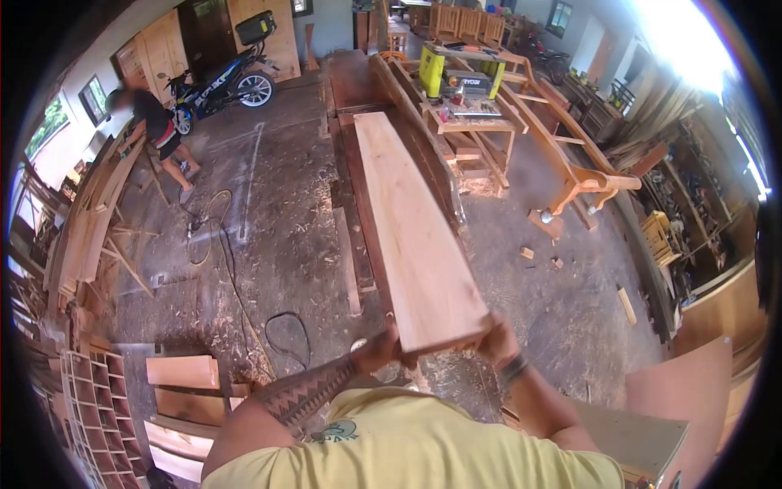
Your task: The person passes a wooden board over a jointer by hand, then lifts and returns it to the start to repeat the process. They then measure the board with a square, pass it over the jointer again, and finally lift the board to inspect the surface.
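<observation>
A long, pale wooden board (415,236) stretches away from me, its near end held between my two hands. My left hand (379,349) grips the near left corner, fingers closed around the edge. At the near right corner, my right hand (497,340) is wrapped on the board, with part of its fingers hidden underneath. Below the board runs a dark reddish-brown slab (352,167), which shows along both sides of it. The board's far end overlaps that slab in this view.
Right of the board stands a wooden stand with a green Ryobi planer (468,81). Beyond it is a wooden frame (582,175). A cable (232,277) snakes over the shaving-strewn floor on the left. Another person (155,122) bends over stacked planks (94,216) near a motorcycle (224,94).
</observation>
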`<state>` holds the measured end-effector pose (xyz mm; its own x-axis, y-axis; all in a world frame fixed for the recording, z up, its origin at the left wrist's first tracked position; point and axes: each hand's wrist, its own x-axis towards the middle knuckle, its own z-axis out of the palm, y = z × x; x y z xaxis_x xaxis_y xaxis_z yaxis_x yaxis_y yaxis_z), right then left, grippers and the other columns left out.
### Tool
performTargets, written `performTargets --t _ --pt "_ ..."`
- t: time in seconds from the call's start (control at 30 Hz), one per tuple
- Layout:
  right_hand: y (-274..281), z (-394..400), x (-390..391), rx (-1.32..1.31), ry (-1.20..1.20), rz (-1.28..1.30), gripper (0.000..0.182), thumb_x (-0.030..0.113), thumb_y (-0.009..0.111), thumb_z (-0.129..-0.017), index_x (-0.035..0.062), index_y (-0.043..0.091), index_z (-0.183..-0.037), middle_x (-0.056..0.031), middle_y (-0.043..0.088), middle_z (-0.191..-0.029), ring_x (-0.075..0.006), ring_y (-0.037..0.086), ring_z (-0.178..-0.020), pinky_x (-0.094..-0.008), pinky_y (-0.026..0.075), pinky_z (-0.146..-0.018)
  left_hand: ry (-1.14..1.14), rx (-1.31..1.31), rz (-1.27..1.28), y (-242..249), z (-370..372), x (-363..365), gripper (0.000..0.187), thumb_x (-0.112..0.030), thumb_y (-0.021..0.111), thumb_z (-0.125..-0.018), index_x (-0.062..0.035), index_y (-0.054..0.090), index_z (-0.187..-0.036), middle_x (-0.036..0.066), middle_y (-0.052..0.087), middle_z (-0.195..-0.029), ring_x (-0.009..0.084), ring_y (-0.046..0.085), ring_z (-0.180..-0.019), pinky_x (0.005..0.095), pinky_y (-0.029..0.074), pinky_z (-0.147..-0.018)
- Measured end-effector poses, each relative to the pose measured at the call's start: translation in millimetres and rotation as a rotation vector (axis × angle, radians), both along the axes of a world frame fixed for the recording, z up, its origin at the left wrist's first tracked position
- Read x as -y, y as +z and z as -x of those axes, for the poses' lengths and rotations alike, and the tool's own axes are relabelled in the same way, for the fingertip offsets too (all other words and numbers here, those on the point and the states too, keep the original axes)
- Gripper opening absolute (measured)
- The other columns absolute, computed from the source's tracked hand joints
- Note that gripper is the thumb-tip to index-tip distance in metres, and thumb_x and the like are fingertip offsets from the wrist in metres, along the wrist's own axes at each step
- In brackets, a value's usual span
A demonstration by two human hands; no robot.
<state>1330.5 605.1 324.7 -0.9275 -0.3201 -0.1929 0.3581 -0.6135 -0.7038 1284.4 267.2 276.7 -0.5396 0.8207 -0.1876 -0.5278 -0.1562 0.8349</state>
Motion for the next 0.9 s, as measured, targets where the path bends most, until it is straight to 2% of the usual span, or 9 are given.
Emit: performTargets --t 0.07,0.1,0.13,0.2,0.33,0.43,0.5,0.7,0.9 --pt "61.1 11.0 22.0 0.101 -0.194 0.048 0.080 0.070 0.042 -0.112 0.0070 0.049 -0.161 -0.0192 0.074 -0.137 -0.0397 0.078 -0.105 -0.0554 0.066 -0.092 0.073 -0.147 -0.064 33.1 12.1 -3.7 0.089 -0.077 0.026 -0.113 -0.0030 0.058 -0.151 0.014 0.075 -0.115 0.0273 0.074 -0.093 0.0469 0.061 -0.088" --pt "77.7 20.3 17.2 -0.065 -0.096 0.037 0.083 0.074 0.031 -0.113 0.0088 0.049 -0.162 -0.0164 0.074 -0.139 -0.0387 0.078 -0.109 -0.0543 0.064 -0.090 0.106 -0.177 -0.121 52.2 18.7 -7.0 0.088 -0.074 0.023 -0.114 -0.0024 0.056 -0.153 0.015 0.075 -0.114 0.0289 0.075 -0.089 0.0488 0.062 -0.086" --pt "106.7 26.6 26.3 -0.026 -0.179 0.030 0.081 0.071 0.032 -0.114 0.0088 0.049 -0.162 -0.0164 0.074 -0.138 -0.0360 0.078 -0.109 -0.0514 0.065 -0.087 0.129 -0.119 -0.267 76.1 23.5 -11.9 0.081 -0.069 0.025 -0.117 -0.0029 0.057 -0.151 0.013 0.075 -0.113 0.0279 0.074 -0.089 0.0479 0.062 -0.084" --pt "144.0 41.7 32.0 -0.079 -0.169 0.035 0.080 0.071 0.033 -0.115 0.0085 0.051 -0.160 -0.0159 0.075 -0.135 -0.0329 0.080 -0.105 -0.0470 0.067 -0.083 0.167 -0.074 -0.283 120.0 31.1 -14.1 0.071 -0.066 0.033 -0.117 -0.0049 0.062 -0.139 0.008 0.069 -0.100 0.0250 0.071 -0.087 0.0455 0.060 -0.078" --pt "177.9 57.8 26.7 -0.224 -0.014 0.017 0.078 0.071 0.036 -0.114 0.0075 0.054 -0.156 -0.0175 0.079 -0.124 -0.0325 0.082 -0.094 -0.0466 0.067 -0.082 0.112 -0.097 -0.570 150.2 52.2 -21.7 0.061 -0.059 0.038 -0.119 -0.0057 0.063 -0.136 0.006 0.066 -0.103 0.0247 0.067 -0.090 0.0465 0.057 -0.081" --pt "197.6 59.4 32.1 -0.185 -0.043 0.023 0.078 0.071 0.038 -0.114 0.0064 0.057 -0.153 -0.0202 0.080 -0.118 -0.0328 0.082 -0.089 -0.0472 0.067 -0.083 0.095 -0.103 -0.681 170.9 52.2 -21.2 0.054 -0.053 0.040 -0.119 -0.0067 0.064 -0.135 0.005 0.065 -0.109 0.0248 0.064 -0.095 0.0470 0.055 -0.085" --pt "200.3 64.7 31.2 -0.206 -0.013 0.028 0.078 0.070 0.040 -0.114 0.0035 0.059 -0.149 -0.0221 0.079 -0.121 -0.0331 0.082 -0.093 -0.0476 0.067 -0.086 0.048 -0.100 -0.750 176.9 56.4 -19.6 0.053 -0.051 0.039 -0.119 -0.0073 0.064 -0.134 0.004 0.065 -0.112 0.0250 0.062 -0.099 0.0470 0.052 -0.089" --pt "198.7 72.6 32.4 -0.235 0.033 0.087 0.071 0.060 0.041 -0.116 0.0000 0.059 -0.150 -0.0257 0.077 -0.125 -0.0361 0.081 -0.098 -0.0497 0.066 -0.093 0.053 -0.181 -0.722 187.4 62.4 -11.0 0.057 -0.055 0.035 -0.119 -0.0086 0.064 -0.133 0.000 0.059 -0.109 0.0246 0.055 -0.098 0.0492 0.048 -0.093" --pt "177.9 76.3 36.1 -0.231 0.145 0.220 0.068 0.051 0.035 -0.120 -0.0062 0.057 -0.150 -0.0304 0.076 -0.126 -0.0403 0.080 -0.104 -0.0525 0.064 -0.099 0.222 -0.040 -0.593 199.4 41.8 3.2 0.066 -0.069 0.034 -0.116 -0.0102 0.062 -0.119 -0.001 0.051 -0.100 0.0241 0.050 -0.092 0.0483 0.045 -0.092"
